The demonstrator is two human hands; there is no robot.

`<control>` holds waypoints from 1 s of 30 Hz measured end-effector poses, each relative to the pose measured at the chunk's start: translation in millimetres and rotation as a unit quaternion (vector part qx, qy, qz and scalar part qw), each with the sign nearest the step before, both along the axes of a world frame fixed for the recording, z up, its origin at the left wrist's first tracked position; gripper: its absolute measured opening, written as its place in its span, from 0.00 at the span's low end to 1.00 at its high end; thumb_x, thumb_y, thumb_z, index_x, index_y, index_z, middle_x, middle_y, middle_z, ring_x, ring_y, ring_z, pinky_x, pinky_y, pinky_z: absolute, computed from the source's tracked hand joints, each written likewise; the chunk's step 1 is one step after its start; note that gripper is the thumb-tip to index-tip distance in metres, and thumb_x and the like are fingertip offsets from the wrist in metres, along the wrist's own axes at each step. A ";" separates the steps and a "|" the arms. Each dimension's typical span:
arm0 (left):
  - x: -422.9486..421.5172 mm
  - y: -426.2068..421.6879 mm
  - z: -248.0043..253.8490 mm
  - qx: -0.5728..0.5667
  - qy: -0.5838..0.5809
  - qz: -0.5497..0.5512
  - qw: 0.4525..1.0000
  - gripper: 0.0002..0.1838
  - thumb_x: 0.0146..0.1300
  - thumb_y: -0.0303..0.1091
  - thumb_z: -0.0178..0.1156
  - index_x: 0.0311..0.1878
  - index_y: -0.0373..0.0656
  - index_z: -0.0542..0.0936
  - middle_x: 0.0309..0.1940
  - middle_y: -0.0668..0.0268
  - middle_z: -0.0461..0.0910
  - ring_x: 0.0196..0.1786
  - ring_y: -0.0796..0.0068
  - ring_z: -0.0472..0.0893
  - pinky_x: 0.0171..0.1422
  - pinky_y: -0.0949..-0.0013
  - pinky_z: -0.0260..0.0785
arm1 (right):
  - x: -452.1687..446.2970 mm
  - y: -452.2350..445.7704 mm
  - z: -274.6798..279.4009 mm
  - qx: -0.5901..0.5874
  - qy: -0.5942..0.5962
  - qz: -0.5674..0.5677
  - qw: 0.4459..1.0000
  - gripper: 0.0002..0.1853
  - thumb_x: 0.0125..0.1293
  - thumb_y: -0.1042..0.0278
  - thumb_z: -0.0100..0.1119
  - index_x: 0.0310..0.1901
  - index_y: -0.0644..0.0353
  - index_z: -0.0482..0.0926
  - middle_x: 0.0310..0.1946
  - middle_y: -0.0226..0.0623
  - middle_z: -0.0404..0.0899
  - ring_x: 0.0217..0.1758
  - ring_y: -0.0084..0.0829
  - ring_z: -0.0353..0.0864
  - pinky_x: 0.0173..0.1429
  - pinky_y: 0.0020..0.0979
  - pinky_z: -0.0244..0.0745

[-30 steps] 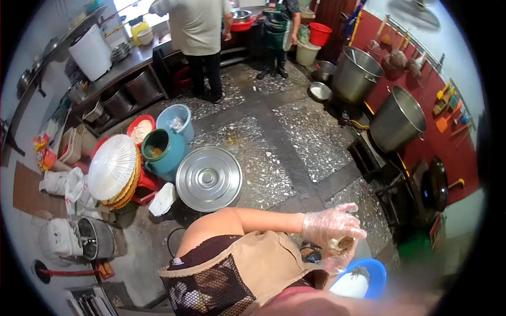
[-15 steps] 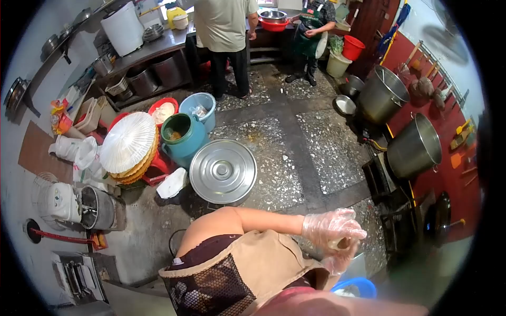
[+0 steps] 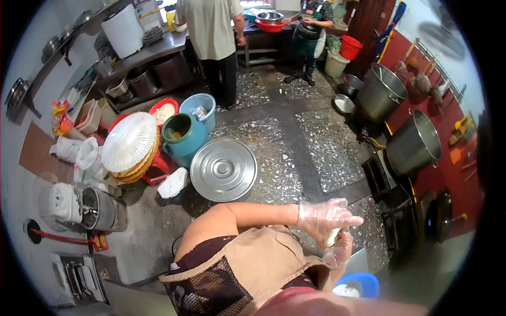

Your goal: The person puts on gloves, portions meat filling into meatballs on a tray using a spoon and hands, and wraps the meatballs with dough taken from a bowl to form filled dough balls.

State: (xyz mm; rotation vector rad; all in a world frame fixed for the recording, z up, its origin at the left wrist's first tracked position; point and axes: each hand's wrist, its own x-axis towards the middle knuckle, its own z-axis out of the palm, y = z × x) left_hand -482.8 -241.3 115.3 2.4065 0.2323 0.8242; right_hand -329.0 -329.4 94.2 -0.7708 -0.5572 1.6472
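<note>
A small white lump that looks like dough [image 3: 332,237] is held between my two hands, both in clear plastic gloves. My left hand [image 3: 322,218] reaches in from the left and closes over the lump from above, its fingers pointing right. Below it, my right hand [image 3: 340,249] grips the lump from underneath with curled fingers. Part of the lump is hidden by the gloves. Just under my hands is a blue basin [image 3: 365,286] with something white inside, partly cut off by my body.
A lidded metal pot [image 3: 223,169], teal jar [image 3: 184,138] and light blue bucket [image 3: 200,108] stand on the floor ahead. Tall steel pots [image 3: 414,145] line the right wall. A dough mixer [image 3: 95,208] is at left. Two people [image 3: 211,42] stand at the back counter.
Both hands have shifted slightly left and up, showing more of the white lump and the basin. The person in the light shirt has moved left; the other person's hands have come up together.
</note>
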 end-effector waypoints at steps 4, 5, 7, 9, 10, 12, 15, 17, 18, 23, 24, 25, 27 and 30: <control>5.6 -9.0 8.5 0.032 -0.032 -0.008 0.999 0.48 0.37 0.41 0.73 0.64 0.46 0.61 0.50 0.58 0.74 0.54 0.55 0.74 0.65 0.45 0.54 | -6.3 -13.2 19.7 0.014 -0.124 -0.021 0.992 0.29 0.66 0.48 0.48 0.59 0.65 0.66 0.51 0.40 0.73 0.52 0.33 0.74 0.60 0.35 0.66; 10.1 -9.7 8.2 0.002 -0.094 -0.019 0.995 0.46 0.37 0.40 0.73 0.63 0.46 0.62 0.49 0.58 0.74 0.53 0.55 0.74 0.63 0.46 0.56 | -16.4 -18.5 35.2 0.009 -0.010 -0.052 0.999 0.29 0.67 0.48 0.47 0.59 0.64 0.66 0.52 0.39 0.73 0.53 0.32 0.73 0.60 0.35 0.65; 18.0 -13.1 6.7 -0.029 -0.158 -0.034 0.986 0.45 0.37 0.39 0.73 0.62 0.46 0.64 0.49 0.57 0.74 0.52 0.54 0.74 0.61 0.47 0.57 | -3.8 -24.8 9.9 0.054 0.124 -0.086 0.987 0.27 0.70 0.50 0.43 0.60 0.64 0.66 0.56 0.40 0.69 0.58 0.31 0.69 0.59 0.35 0.66; 22.8 -18.9 6.6 -0.001 -0.115 0.000 0.993 0.49 0.34 0.39 0.74 0.64 0.48 0.63 0.55 0.53 0.69 0.57 0.51 0.70 0.62 0.47 0.56 | -1.4 -21.3 -6.3 0.038 0.004 -0.116 0.993 0.26 0.70 0.51 0.42 0.60 0.64 0.66 0.55 0.41 0.69 0.57 0.31 0.69 0.59 0.34 0.67; 24.4 -22.3 7.7 0.014 -0.094 0.017 0.995 0.51 0.32 0.39 0.75 0.65 0.49 0.62 0.58 0.52 0.67 0.59 0.49 0.68 0.63 0.47 0.55 | -2.6 -22.9 -6.0 0.019 -0.116 -0.138 0.983 0.26 0.71 0.52 0.41 0.60 0.64 0.66 0.55 0.41 0.69 0.57 0.31 0.70 0.58 0.34 0.67; 12.9 -30.4 12.7 0.058 -0.011 0.080 0.995 0.61 0.28 0.42 0.77 0.70 0.51 0.54 0.67 0.48 0.55 0.67 0.43 0.59 0.68 0.43 0.48 | -7.3 -25.9 16.2 -0.021 -0.042 -0.150 0.988 0.24 0.70 0.52 0.43 0.56 0.65 0.70 0.48 0.39 0.74 0.50 0.29 0.73 0.54 0.31 0.69; 4.0 -20.1 33.6 0.001 -0.032 0.031 0.999 0.59 0.28 0.39 0.76 0.70 0.49 0.55 0.66 0.47 0.57 0.66 0.41 0.61 0.67 0.42 0.51 | -9.3 -31.7 35.0 0.059 -0.043 -0.077 0.994 0.21 0.70 0.52 0.45 0.48 0.64 0.73 0.38 0.34 0.76 0.39 0.25 0.74 0.46 0.25 0.69; 15.7 -14.2 24.6 -0.045 -0.016 -0.041 0.998 0.53 0.31 0.39 0.76 0.65 0.47 0.61 0.59 0.49 0.65 0.60 0.44 0.67 0.61 0.46 0.58 | 5.0 -21.4 17.0 0.043 -0.263 -0.081 0.961 0.20 0.69 0.52 0.45 0.49 0.61 0.73 0.38 0.33 0.76 0.39 0.25 0.75 0.47 0.25 0.69; 22.4 -10.7 19.7 -0.089 0.002 -0.111 0.990 0.46 0.33 0.38 0.75 0.61 0.45 0.66 0.52 0.50 0.72 0.53 0.46 0.73 0.56 0.49 0.64 | 10.7 -19.2 7.0 0.047 -0.287 -0.090 0.953 0.19 0.68 0.53 0.45 0.50 0.60 0.73 0.40 0.34 0.76 0.40 0.26 0.76 0.47 0.25 0.70; 43.1 -10.4 -0.5 0.068 -0.280 0.003 0.958 0.31 0.45 0.34 0.70 0.55 0.47 0.72 0.51 0.54 0.73 0.53 0.52 0.75 0.57 0.49 0.66 | -25.3 -28.4 56.7 -0.012 0.020 -0.184 0.983 0.20 0.65 0.58 0.47 0.55 0.61 0.71 0.47 0.36 0.74 0.48 0.31 0.76 0.52 0.32 0.71; 42.3 -14.1 -0.5 0.061 -0.277 -0.005 0.959 0.31 0.45 0.34 0.70 0.55 0.47 0.72 0.51 0.54 0.73 0.53 0.52 0.75 0.57 0.49 0.66 | -21.1 -32.1 51.8 -0.022 0.077 -0.176 0.981 0.22 0.64 0.59 0.48 0.56 0.61 0.70 0.50 0.37 0.73 0.51 0.33 0.75 0.54 0.34 0.71; 42.0 -20.8 -1.8 0.082 -0.218 0.017 0.972 0.34 0.44 0.37 0.71 0.58 0.49 0.71 0.56 0.52 0.69 0.58 0.50 0.71 0.62 0.45 0.60 | -4.1 -36.2 23.2 0.034 -0.075 -0.163 0.983 0.25 0.62 0.57 0.48 0.58 0.63 0.69 0.50 0.37 0.74 0.53 0.32 0.74 0.56 0.33 0.70; 42.7 -29.0 -0.1 0.145 -0.177 0.100 0.968 0.44 0.41 0.44 0.71 0.65 0.52 0.65 0.66 0.48 0.58 0.69 0.43 0.58 0.70 0.37 0.44 | 1.1 -32.9 11.5 -0.017 -0.047 -0.181 0.982 0.24 0.62 0.58 0.48 0.56 0.63 0.69 0.49 0.37 0.74 0.51 0.31 0.75 0.55 0.32 0.71; 26.7 -17.4 26.3 0.085 -0.101 0.057 0.990 0.46 0.38 0.47 0.70 0.65 0.51 0.64 0.66 0.46 0.56 0.67 0.38 0.59 0.68 0.35 0.45 | -2.1 -28.2 35.9 -0.024 0.017 -0.142 0.989 0.19 0.61 0.64 0.49 0.52 0.64 0.72 0.47 0.36 0.74 0.48 0.28 0.76 0.51 0.29 0.71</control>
